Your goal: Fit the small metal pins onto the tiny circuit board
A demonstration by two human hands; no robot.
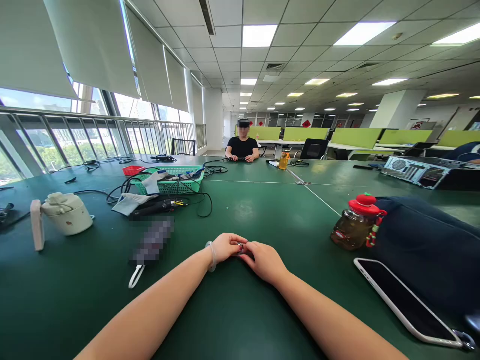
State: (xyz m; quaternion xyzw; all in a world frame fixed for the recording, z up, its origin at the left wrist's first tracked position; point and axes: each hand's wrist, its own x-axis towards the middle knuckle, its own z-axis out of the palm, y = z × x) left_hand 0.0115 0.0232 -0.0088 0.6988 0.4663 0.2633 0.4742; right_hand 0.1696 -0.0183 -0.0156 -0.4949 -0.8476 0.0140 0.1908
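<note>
My left hand [225, 247] and my right hand [264, 260] meet fingertip to fingertip low over the green table [232, 315]. Both have curled, closed fingers. Between the fingertips shows a small dark and shiny bit [240, 247], too small to name; it may be only fingernails or a ring. A pale translucent bangle [213, 256] circles my left wrist. Nearest to my left hand lies a blurred dark pouch-like item [154, 241] with a white loop strap [136, 276].
At left stand a cream lidded jug [69, 214] and a green basket [176, 186] among cables, with a red tray [133, 170] behind. At right are a red-capped bottle [352, 225], a dark bag [423, 250], a phone [405, 300] and a metal computer case [423, 172]. A person [243, 146] sits opposite.
</note>
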